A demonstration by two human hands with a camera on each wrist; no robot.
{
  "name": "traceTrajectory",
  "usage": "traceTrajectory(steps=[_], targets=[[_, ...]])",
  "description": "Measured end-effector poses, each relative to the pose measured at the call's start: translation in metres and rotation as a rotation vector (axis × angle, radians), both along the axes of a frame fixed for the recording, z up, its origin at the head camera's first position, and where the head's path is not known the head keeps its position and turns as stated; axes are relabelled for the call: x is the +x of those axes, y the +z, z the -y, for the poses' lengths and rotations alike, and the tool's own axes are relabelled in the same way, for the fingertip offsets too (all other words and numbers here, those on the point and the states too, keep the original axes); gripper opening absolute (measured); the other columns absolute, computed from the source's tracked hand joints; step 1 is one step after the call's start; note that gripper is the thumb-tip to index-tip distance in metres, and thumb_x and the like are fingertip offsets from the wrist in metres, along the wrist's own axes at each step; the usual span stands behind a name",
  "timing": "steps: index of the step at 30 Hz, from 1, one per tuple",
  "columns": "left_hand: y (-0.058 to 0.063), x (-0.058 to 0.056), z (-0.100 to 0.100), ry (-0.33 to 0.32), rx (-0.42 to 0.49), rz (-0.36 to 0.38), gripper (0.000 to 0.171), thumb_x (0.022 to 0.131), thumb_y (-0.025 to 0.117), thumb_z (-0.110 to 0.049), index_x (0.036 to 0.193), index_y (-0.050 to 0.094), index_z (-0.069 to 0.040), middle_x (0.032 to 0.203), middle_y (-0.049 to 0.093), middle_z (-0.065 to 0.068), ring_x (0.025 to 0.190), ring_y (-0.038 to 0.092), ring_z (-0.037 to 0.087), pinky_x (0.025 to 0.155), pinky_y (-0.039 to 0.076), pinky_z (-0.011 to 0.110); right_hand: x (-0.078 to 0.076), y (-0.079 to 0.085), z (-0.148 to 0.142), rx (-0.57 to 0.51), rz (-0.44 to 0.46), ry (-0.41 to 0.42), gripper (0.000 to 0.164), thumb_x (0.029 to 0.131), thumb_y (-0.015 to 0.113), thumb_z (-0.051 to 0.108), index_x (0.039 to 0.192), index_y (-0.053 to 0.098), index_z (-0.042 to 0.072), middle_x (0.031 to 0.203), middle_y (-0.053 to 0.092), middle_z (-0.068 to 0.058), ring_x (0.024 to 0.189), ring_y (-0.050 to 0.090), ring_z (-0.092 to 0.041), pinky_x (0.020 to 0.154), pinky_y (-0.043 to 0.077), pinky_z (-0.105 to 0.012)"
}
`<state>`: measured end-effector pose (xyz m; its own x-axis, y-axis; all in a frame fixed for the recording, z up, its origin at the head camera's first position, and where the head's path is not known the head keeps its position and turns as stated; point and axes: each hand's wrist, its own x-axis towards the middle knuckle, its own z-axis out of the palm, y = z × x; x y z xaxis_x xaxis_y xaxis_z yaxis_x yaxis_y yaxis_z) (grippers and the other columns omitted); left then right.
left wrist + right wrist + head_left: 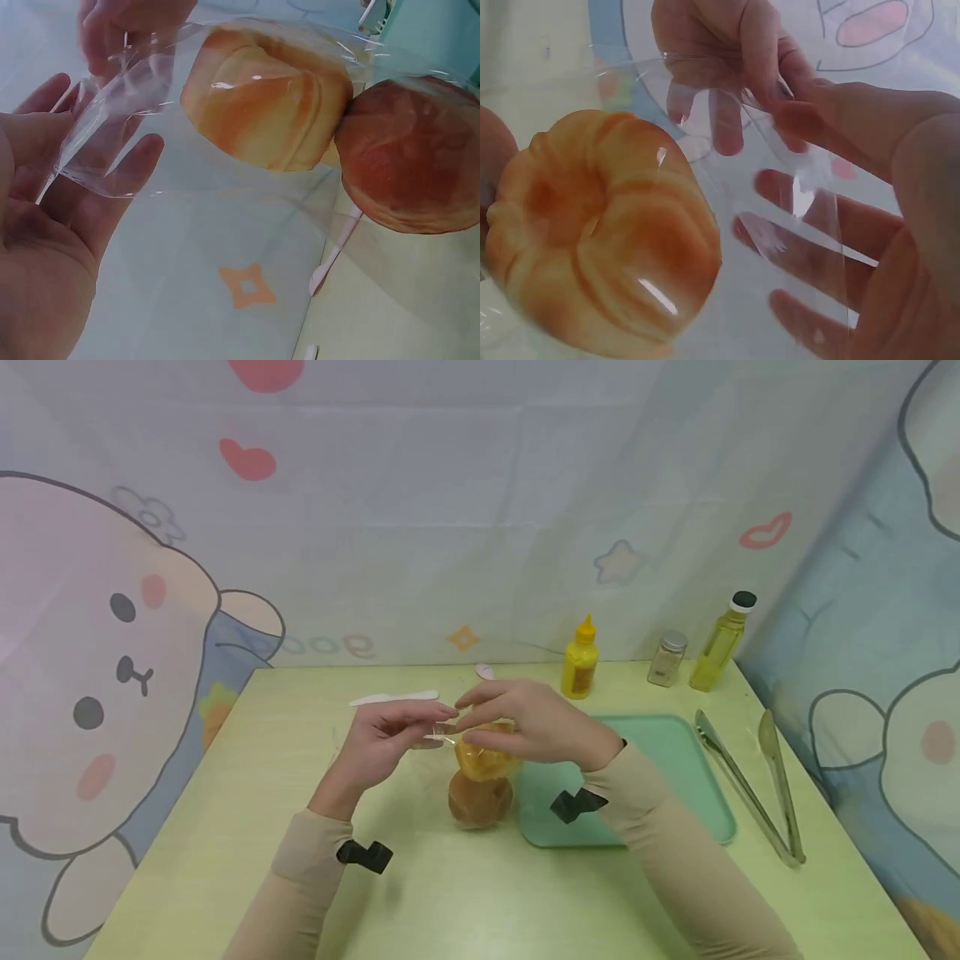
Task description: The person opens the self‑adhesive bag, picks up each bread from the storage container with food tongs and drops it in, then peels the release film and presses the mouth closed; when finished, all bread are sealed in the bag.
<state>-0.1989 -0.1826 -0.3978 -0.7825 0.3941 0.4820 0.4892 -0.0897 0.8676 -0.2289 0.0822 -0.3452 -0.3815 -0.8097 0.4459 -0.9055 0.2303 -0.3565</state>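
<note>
A clear plastic bag (169,176) hangs between the two hands, its mouth end at the fingers. Inside it are a golden, swirled bread roll (487,762) and, below that in the head view, a round brown bun (480,802). My left hand (382,739) pinches the bag's edge between thumb and fingers. From the other side my right hand (528,720) pinches the same end near the left fingertips, its thumb against the film in the right wrist view. Several right fingers (810,251) show straight through the plastic. The swirled roll (607,232) fills much of that view.
A green tray (675,777) lies at right, with metal tongs (750,802) beyond it. Along the back stand a yellow squeeze bottle (581,667), a small lidded jar (667,662) and an oil bottle (720,647). A white plastic knife (393,697) and a pale spoon (484,672) lie behind the hands.
</note>
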Motion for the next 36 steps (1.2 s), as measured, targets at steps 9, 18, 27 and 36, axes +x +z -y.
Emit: traceTrajectory(steps=[9, 18, 27, 36], targets=[[0.004, 0.003, 0.002, 0.018, -0.085, -0.033, 0.022, 0.101, 0.058, 0.013, 0.116, 0.073, 0.012, 0.121, 0.077, 0.008, 0.101, 0.079, 0.029, 0.08, 0.065, 0.045, -0.001, 0.004, -0.001, 0.181, 0.065, -0.063, 0.015, 0.103, 0.071, 0.025, 0.106, 0.084, 0.02, 0.103, 0.078, 0.015, 0.094, 0.073, -0.002, 0.083, 0.06, -0.029], [0.002, 0.004, 0.014, 0.03, -0.093, -0.08, 0.027, 0.099, 0.058, 0.016, 0.12, 0.074, 0.01, 0.124, 0.076, 0.008, 0.1, 0.078, 0.032, 0.079, 0.065, 0.044, 0.0, 0.002, -0.032, 0.187, 0.101, -0.146, 0.017, 0.102, 0.072, 0.024, 0.113, 0.084, 0.02, 0.11, 0.079, 0.01, 0.099, 0.076, -0.009, 0.085, 0.061, -0.034], [0.002, 0.012, 0.025, 0.049, -0.082, -0.071, 0.028, 0.101, 0.058, 0.014, 0.123, 0.073, 0.009, 0.125, 0.076, 0.007, 0.104, 0.077, 0.035, 0.082, 0.064, 0.047, -0.005, -0.013, -0.057, 0.048, 0.157, -0.061, 0.018, 0.102, 0.071, 0.014, 0.116, 0.082, 0.012, 0.117, 0.079, -0.002, 0.104, 0.076, -0.013, 0.086, 0.062, -0.032], [0.002, 0.012, 0.034, 0.052, 0.027, -0.06, 0.026, 0.102, 0.053, 0.016, 0.124, 0.068, 0.016, 0.113, 0.074, 0.013, 0.095, 0.078, 0.038, 0.07, 0.063, 0.052, -0.009, -0.027, -0.064, -0.183, 0.147, -0.062, 0.018, 0.099, 0.071, 0.001, 0.102, 0.085, 0.012, 0.109, 0.079, 0.001, 0.099, 0.076, -0.015, 0.076, 0.06, -0.026]])
